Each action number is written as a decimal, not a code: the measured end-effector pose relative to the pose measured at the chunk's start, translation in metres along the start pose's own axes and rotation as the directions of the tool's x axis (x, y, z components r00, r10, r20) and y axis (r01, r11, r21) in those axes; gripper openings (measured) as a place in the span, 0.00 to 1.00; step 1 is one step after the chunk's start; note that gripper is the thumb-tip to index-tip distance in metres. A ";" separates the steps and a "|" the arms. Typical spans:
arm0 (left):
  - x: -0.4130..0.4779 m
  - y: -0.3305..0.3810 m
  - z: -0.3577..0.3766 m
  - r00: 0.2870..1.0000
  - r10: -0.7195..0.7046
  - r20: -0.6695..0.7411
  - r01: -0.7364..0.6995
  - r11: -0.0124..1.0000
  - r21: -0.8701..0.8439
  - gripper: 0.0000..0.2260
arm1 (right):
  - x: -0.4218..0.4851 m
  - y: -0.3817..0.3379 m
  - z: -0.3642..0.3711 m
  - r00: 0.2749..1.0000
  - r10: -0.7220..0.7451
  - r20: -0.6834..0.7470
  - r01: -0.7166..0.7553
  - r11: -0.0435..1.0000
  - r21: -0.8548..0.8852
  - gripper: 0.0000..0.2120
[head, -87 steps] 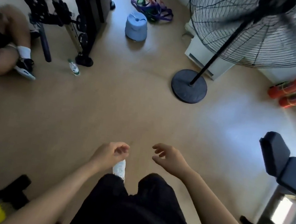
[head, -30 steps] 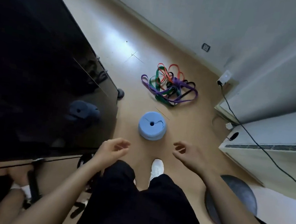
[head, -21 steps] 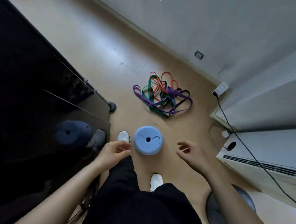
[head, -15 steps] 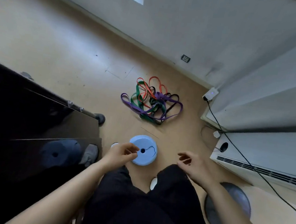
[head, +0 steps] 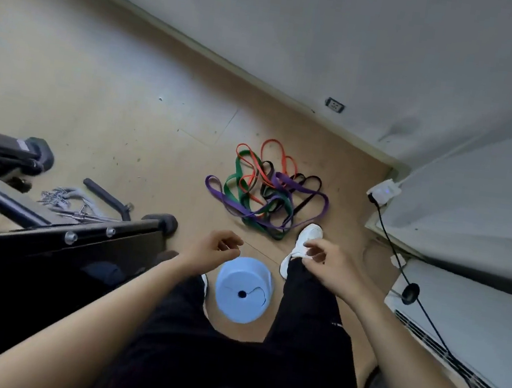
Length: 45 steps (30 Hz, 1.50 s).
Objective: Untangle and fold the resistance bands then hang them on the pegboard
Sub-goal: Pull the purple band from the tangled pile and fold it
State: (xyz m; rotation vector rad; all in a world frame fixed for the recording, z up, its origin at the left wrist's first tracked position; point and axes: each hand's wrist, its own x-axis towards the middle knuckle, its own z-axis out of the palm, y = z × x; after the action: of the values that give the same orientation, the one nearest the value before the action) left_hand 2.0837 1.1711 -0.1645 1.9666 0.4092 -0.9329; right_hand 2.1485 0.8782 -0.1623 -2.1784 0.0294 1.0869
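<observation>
A tangled heap of resistance bands [head: 266, 192] in purple, green, orange and black lies on the tan floor near the wall. My left hand [head: 213, 250] hangs in front of me with loosely curled fingers and holds nothing, short of the heap. My right hand [head: 327, 261] hangs the same way, empty, just below the heap's near edge. My white shoe [head: 305, 242] stands right beside the bands. No pegboard is in view.
A light blue round stool [head: 243, 293] stands between my legs. A black gym machine frame [head: 56, 242] with chains and a bar handle [head: 106, 197] fills the left. A white unit [head: 474, 307] and a black cable [head: 401, 268] run along the right wall.
I have walked closer to the bands; the blue stool now sits between my legs and my right foot stands by the heap. Both hands stay empty in front of me.
</observation>
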 end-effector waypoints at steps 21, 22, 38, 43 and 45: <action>0.536 -0.250 0.131 0.996 0.088 -0.014 -0.081 0.964 0.255 0.21 | 0.543 0.223 0.178 0.994 0.028 0.101 0.023 0.883 -0.468 0.30; 0.548 -0.260 0.138 0.993 0.115 -0.018 -0.106 0.957 0.272 0.22 | 0.554 0.228 0.184 0.994 0.018 0.107 0.038 0.868 -0.496 0.30; 0.522 -0.243 0.065 0.944 0.320 0.085 -0.330 0.922 0.203 0.13 | 0.509 0.180 0.156 0.987 -0.127 0.095 0.146 0.961 -0.233 0.13; 0.462 -0.194 0.021 0.895 0.446 0.015 -0.440 0.877 0.195 0.14 | 0.449 0.133 0.133 0.965 -0.262 0.008 0.261 0.962 -0.074 0.15; 0.435 -0.172 0.003 0.874 0.484 -0.030 -0.472 0.864 0.174 0.13 | 0.424 0.110 0.121 0.937 -0.341 -0.080 0.340 0.940 -0.026 0.14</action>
State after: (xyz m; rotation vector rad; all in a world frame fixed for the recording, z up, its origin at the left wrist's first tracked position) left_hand 2.2673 1.2305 -0.5907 2.1147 -0.1274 -0.5853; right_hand 2.3058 0.9809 -0.5761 -2.1365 -0.3081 0.8001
